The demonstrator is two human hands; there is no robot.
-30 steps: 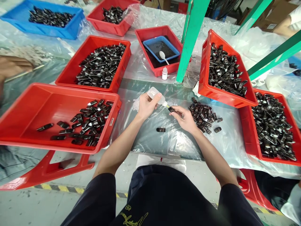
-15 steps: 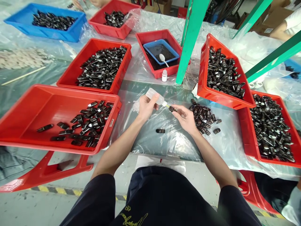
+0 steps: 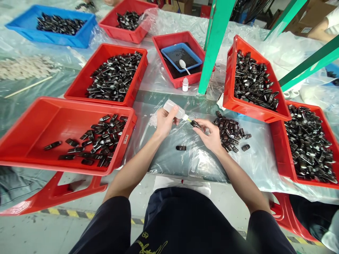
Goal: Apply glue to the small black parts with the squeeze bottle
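Note:
My left hand (image 3: 165, 121) is closed round a translucent squeeze bottle (image 3: 174, 109), tilted down to the right. Its thin yellowish nozzle tip (image 3: 189, 120) is at the small black glossy part (image 3: 195, 124) pinched in the fingers of my right hand (image 3: 209, 133); whether the two touch I cannot tell. A single black part (image 3: 181, 148) lies on the plastic-covered table (image 3: 169, 160) below my hands. Just right of my right hand is a loose pile of the same black parts (image 3: 230, 132).
Red bins of black parts stand left (image 3: 63, 123), back left (image 3: 141, 76), back right (image 3: 254, 111) and right (image 3: 280, 155). A small white-capped bottle (image 3: 185, 85) stands before a red tray (image 3: 173, 79) holding a blue tray (image 3: 182, 67) and spoon (image 3: 182, 64). A green post (image 3: 214, 49) rises nearby.
The black part in my right hand has turned slightly and shows more of its length beside the nozzle. Both hands stay almost in place; the view has shifted a little.

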